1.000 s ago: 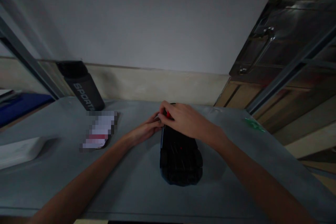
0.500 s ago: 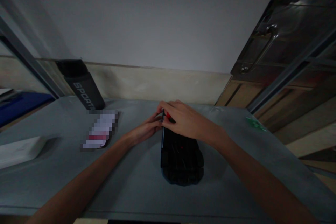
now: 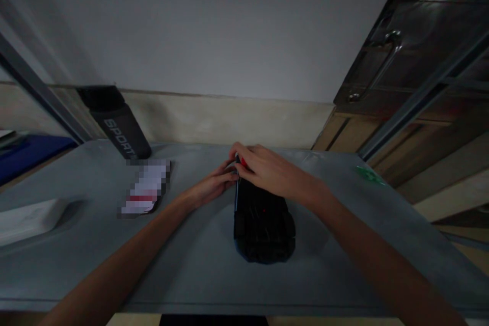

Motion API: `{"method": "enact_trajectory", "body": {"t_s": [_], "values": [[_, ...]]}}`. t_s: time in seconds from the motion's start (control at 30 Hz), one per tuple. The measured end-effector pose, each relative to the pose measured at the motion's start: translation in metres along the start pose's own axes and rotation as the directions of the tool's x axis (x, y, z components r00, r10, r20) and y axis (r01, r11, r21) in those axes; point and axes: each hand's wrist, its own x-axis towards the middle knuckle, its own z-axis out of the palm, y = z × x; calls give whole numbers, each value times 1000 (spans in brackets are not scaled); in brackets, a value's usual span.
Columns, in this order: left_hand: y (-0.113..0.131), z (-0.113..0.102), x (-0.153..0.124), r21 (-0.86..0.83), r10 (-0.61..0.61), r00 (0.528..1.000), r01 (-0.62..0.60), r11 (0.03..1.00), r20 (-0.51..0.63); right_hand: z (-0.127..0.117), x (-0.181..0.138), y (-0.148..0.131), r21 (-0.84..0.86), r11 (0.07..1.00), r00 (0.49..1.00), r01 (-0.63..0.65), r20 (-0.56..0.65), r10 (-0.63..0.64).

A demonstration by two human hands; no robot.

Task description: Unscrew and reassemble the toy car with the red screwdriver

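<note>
A black toy car lies upside down on the grey table, its underside facing up and its length pointing away from me. My left hand is at the car's far left edge, fingers bent and pressed against its side. Over the far end of the car arches my right hand, thumb and fingers closed around a small red piece that is mostly covered. What kind of piece it is I cannot make out. The far end of the car is hidden under the right hand.
On the left of the table are a dark bottle marked SPORT, a phone-like item blurred out, and a white case. A green scrap lies at right. Metal frame posts stand at both sides.
The view has shifted slightly. My right hand has turned a little over the car's far end, still around the red piece. My left hand stays at the car's side.
</note>
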Motion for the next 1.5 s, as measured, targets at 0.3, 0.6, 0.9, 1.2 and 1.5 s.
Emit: {"method": "enact_trajectory", "body": {"t_s": [0.3,0.6,0.9,1.2,1.5], "values": [[-6,-9,6,-45,-18,1000,18,999,0,11,-60,92,564,816,855,-126,-355,378],[1,-6,4,1,-41,999,41,999,-15,46,-79,141,97,852,854,-515,-26,519],[3,-3,4,-12,-49,998,49,999,-37,50,-86,146,34,843,844,-536,2,537],[6,-2,2,-33,-50,999,51,998,6,64,-22,124,721,601,750,-346,-173,639],[-2,-6,1,24,17,996,-19,1000,82,59,4,103,919,262,758,-295,58,650]]}}
